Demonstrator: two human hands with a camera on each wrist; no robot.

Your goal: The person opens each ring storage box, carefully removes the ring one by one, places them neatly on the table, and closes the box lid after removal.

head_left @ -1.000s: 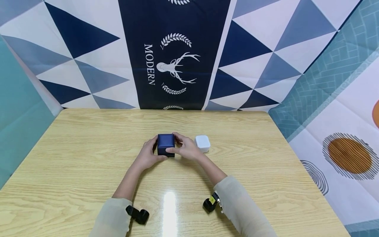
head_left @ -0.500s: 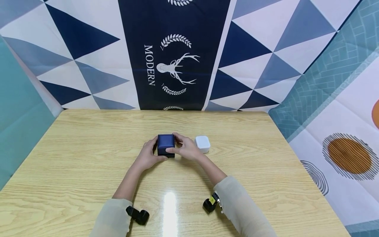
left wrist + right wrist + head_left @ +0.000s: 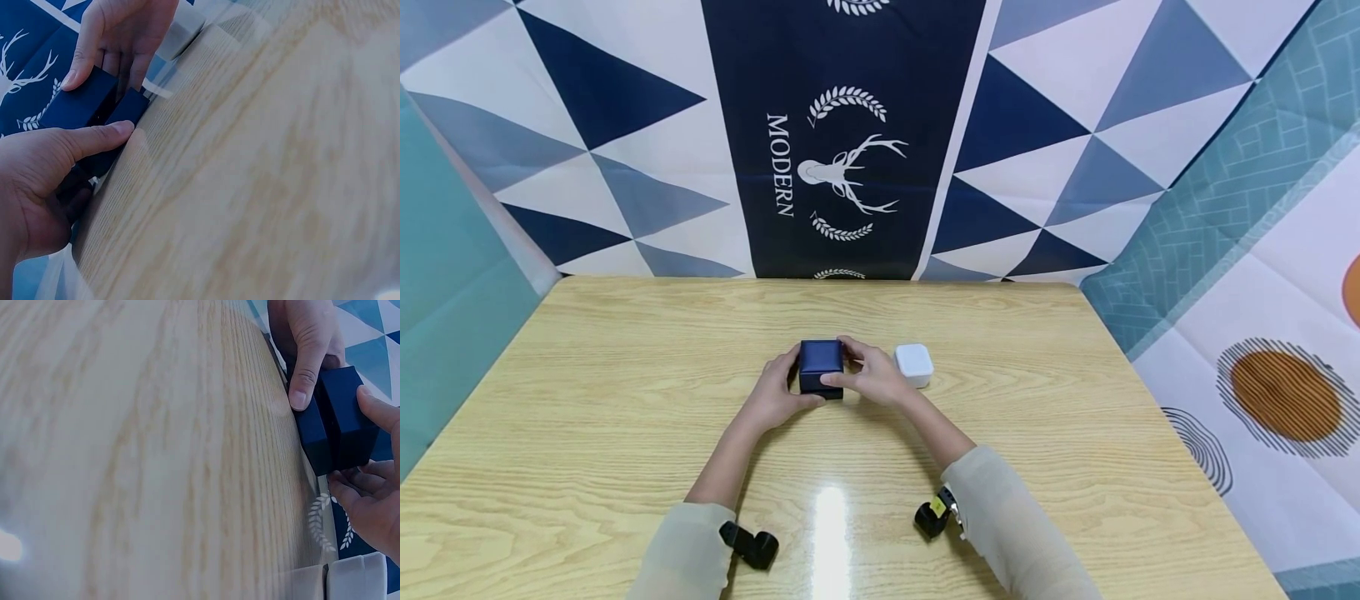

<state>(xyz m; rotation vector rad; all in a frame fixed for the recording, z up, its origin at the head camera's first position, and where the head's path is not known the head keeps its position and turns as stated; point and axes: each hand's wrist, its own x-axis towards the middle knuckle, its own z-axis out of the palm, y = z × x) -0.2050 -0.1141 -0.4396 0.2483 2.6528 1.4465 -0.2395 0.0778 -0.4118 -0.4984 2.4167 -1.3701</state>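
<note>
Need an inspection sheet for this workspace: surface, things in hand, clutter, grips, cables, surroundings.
Surface: pale wood table, bright glare at the near side.
Things in hand: blue box, dark gap between its upper and lower parts.
Clutter: white box on the table, not held.
Grips: left grip, a bare hand, holds the blue box's lower part; right grip, also bare, its upper part.
Cables: nothing seen.
Surroundings: patterned cloth behind, with a deer and "MODERN".

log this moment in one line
left hand: grips blue box, lower part | right hand: grips upper part | white box: on table
</note>
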